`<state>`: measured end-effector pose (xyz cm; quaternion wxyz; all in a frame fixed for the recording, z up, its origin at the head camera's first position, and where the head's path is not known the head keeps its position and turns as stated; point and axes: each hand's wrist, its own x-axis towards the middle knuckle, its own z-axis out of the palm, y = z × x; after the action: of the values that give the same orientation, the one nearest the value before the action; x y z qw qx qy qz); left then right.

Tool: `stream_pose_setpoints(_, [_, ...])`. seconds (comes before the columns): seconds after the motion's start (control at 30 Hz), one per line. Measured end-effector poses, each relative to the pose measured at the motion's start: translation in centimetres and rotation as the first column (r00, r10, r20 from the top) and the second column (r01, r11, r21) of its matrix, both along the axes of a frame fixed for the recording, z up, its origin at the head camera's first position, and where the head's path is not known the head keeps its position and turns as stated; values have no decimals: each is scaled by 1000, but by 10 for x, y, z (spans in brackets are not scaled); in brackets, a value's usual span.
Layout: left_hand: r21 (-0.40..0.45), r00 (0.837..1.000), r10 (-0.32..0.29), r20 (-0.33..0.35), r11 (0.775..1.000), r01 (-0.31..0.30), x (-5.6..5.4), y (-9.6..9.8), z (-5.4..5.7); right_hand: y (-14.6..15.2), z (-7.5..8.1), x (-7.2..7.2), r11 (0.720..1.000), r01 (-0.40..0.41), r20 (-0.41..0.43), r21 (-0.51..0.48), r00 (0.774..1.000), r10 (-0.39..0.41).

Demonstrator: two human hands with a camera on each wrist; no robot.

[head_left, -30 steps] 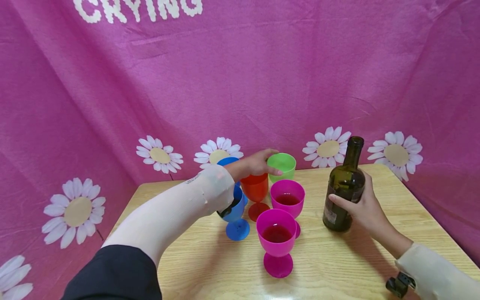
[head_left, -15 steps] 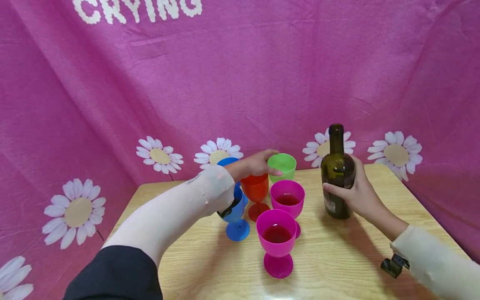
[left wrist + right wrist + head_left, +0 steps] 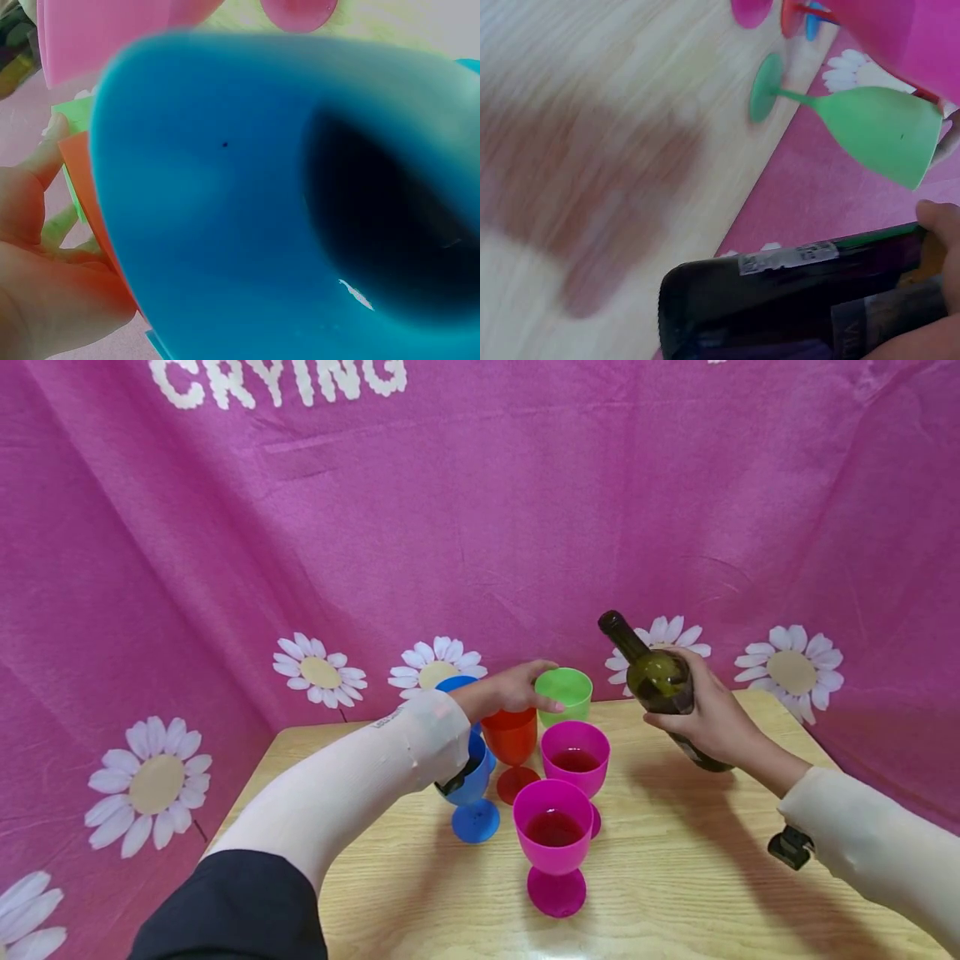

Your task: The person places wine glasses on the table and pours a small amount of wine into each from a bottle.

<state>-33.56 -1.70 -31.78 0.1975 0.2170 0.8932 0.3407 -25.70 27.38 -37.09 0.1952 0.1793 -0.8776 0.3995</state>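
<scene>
Fingers and thumb of the right hand (image 3: 705, 714) curl well round the body of a dark green glass wine bottle (image 3: 660, 681), which slants above the tabletop (image 3: 645, 893), neck leaning toward a light green goblet (image 3: 566, 692); the left hand (image 3: 517, 687) grips that goblet by its bowl, near the rim. Hard, smooth and breakable, the bottle is probably the heaviest thing here, so a full wrap round its body should slip least; how full it is cannot be told. The green goblet looks like light, thin plastic, likely to tip easily, and best steadied at the bowl. Two magenta goblets (image 3: 551, 858) with rounded bowls and disc feet contain red liquid (image 3: 553, 830). Pale wood grain streaks the tabletop; creased pink cloth (image 3: 480, 527) hangs behind.
</scene>
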Motion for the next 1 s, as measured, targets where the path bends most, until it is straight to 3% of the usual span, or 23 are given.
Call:
stream_pose_setpoints(0.1, [-2, 1000, -6, -5, 1000, 6, -1, 0, 0, 3, 1, -3, 998, -13, -9, 61, 1000, 14])
stream_pose_setpoints(0.2, [-9, 1000, -3, 0, 1000, 3, 0, 1, 0, 7, 1, -4, 988, 20, 7, 153, 1000, -21])
stream_pose_setpoints(0.47, [-24, 1000, 5, 2, 1000, -5, 1, 1, 1, 10, 4, -5, 907, 127, 77, 402, 982, -172])
stream_pose_setpoints(0.73, [-36, 1000, 0, 1, 999, 0, 2, 2, 1, 12, 9, -5, 837, 137, 39, 530, 982, -185])
stream_pose_setpoints(1.0, [-57, 1000, 9, 8, 998, -9, 1, 2, 2, 13, 14, -6, 793, 139, 21, 593, 982, -188])
